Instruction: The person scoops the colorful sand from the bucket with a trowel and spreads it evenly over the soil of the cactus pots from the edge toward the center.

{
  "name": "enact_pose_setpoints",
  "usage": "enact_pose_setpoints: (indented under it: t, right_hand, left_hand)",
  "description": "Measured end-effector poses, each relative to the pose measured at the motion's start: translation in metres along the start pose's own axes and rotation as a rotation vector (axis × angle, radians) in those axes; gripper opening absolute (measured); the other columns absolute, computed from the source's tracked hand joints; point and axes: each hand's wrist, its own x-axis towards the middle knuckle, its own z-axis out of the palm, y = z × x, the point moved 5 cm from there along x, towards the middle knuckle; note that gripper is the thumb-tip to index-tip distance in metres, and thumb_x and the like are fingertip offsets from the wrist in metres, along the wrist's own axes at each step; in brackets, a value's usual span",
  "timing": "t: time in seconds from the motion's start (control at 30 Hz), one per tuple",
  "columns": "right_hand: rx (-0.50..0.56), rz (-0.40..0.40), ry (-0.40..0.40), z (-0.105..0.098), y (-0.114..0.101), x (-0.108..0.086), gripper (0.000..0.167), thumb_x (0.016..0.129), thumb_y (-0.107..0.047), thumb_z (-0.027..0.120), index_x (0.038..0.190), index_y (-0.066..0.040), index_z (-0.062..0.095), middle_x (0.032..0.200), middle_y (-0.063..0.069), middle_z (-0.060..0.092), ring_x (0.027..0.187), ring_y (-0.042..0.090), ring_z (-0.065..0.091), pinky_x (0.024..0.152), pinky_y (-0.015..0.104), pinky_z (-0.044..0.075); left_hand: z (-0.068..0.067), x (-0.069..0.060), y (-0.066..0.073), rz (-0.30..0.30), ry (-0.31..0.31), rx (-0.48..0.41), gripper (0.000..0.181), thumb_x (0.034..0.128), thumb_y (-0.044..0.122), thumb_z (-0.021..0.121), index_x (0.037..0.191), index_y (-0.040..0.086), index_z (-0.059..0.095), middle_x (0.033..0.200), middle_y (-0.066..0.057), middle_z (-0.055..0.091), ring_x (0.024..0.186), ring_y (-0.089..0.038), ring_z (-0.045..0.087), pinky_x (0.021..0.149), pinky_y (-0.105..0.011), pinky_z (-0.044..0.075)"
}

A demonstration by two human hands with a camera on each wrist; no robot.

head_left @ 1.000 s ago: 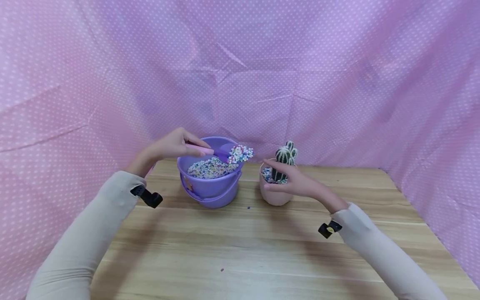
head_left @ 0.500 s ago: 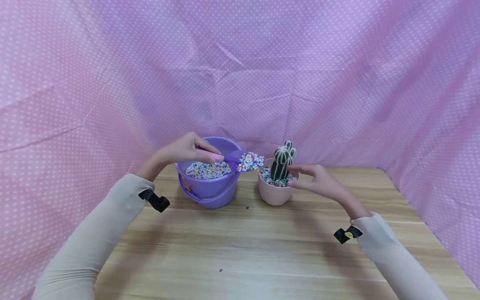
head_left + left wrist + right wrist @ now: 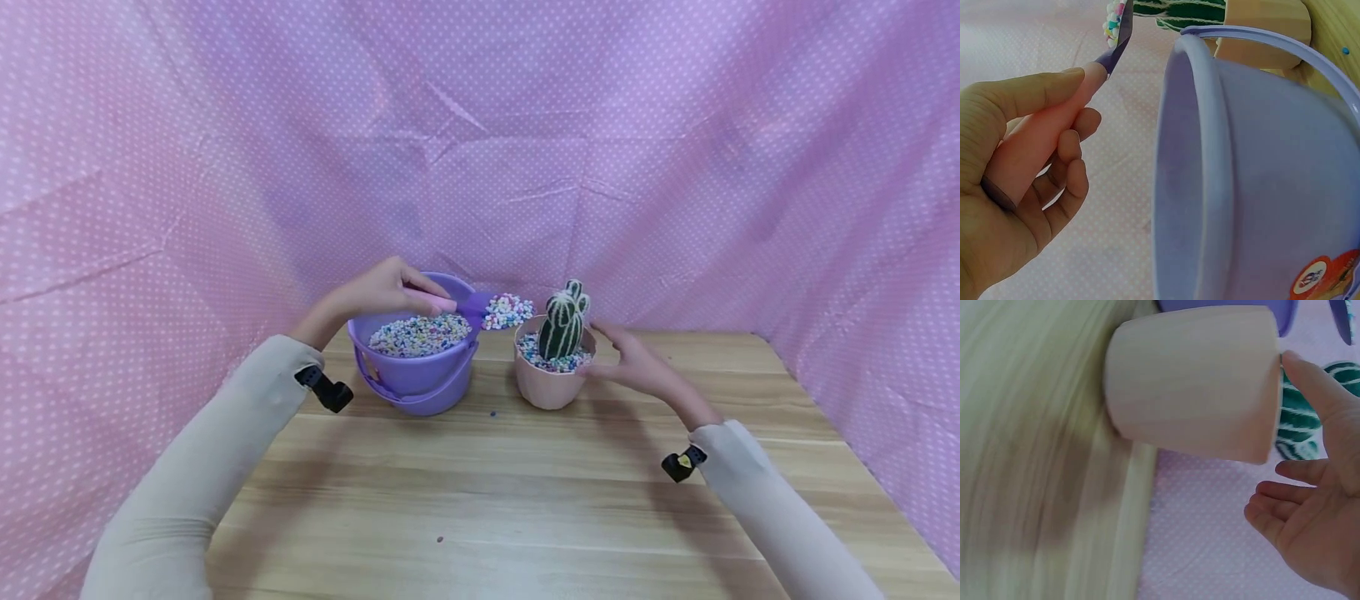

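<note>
My left hand grips the pink handle of a small toy shovel. Its purple blade carries a heap of pastel beads, held level between the bucket and the pot, close to the pot's left rim. More beads lie inside the purple bucket. A green-and-white toy cactus stands in the peach pot, with beads round its base. At the pot's right side my right hand is spread, thumb by the rim, holding nothing.
The wooden table runs up to a pink dotted cloth behind. Single stray beads lie on it, one blue bead between bucket and pot and one dark bead nearer the front. The bucket's handle hangs down its side.
My left hand has carried the loaded shovel rightward from over the bucket towards the pot. My right hand has drawn back from in front of the cactus to the pot's right side.
</note>
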Motion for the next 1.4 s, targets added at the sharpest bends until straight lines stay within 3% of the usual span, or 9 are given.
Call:
enact_pose_setpoints:
  t: [0.23,0.47,0.73,0.93,1.17,1.4]
  right_hand:
    - [0.051,-0.041,-0.045,0.008,0.007,0.008,0.092,0.090,-0.032,0.079,0.159,-0.002,0.028,0.164,0.023,0.031,0.150,0.045,0.030,0.115,0.067,0.033]
    - [0.081,-0.045,-0.064,0.012,0.008,0.012,0.098,0.089,-0.033,0.080,0.162,-0.005,0.020,0.167,0.020,0.024,0.152,0.042,0.028,0.114,0.067,0.034]
    - [0.091,-0.062,-0.062,0.017,0.007,0.011,0.097,0.088,-0.033,0.080,0.162,-0.007,0.023,0.161,0.019,0.039,0.145,0.040,0.041,0.114,0.065,0.035]
    - [0.111,-0.057,-0.058,0.018,0.006,0.010,0.094,0.088,-0.032,0.081,0.161,-0.009,0.027,0.157,0.017,0.045,0.143,0.038,0.044,0.113,0.067,0.035]
    - [0.105,-0.055,-0.056,0.018,0.007,0.012,0.094,0.088,-0.031,0.081,0.161,-0.006,0.026,0.159,0.020,0.042,0.144,0.041,0.042,0.113,0.066,0.036]
    - [0.105,-0.033,-0.057,0.017,0.008,0.012,0.095,0.089,-0.030,0.080,0.161,-0.005,0.024,0.160,0.021,0.039,0.145,0.042,0.040,0.114,0.065,0.035]
  left_hand:
    - [-0.005,0.021,-0.006,-0.066,0.001,0.013,0.023,0.0911,0.034,0.077,0.110,0.021,0.081,0.110,-0.004,0.079,0.100,-0.020,0.073,0.088,-0.037,0.058]
    - [-0.008,0.038,-0.011,-0.067,-0.013,0.046,0.022,0.0907,0.029,0.078,0.111,0.022,0.080,0.114,-0.001,0.077,0.101,-0.017,0.072,0.090,-0.035,0.057]
    - [-0.005,0.051,-0.011,-0.034,-0.027,0.070,0.022,0.0901,0.025,0.078,0.111,0.018,0.080,0.113,-0.004,0.078,0.091,-0.016,0.073,0.078,-0.028,0.058]
    - [-0.001,0.055,-0.012,-0.036,-0.029,0.124,0.022,0.0898,0.025,0.077,0.111,0.018,0.080,0.115,-0.003,0.077,0.095,-0.015,0.073,0.086,-0.031,0.057]
    - [0.002,0.062,-0.011,-0.018,-0.048,0.143,0.022,0.0907,0.024,0.077,0.111,0.015,0.080,0.111,-0.004,0.078,0.091,-0.015,0.072,0.085,-0.032,0.057]
    - [0.003,0.072,-0.012,-0.046,-0.056,0.168,0.023,0.0897,0.028,0.078,0.109,0.017,0.080,0.104,-0.002,0.079,0.088,-0.014,0.071,0.081,-0.030,0.056]
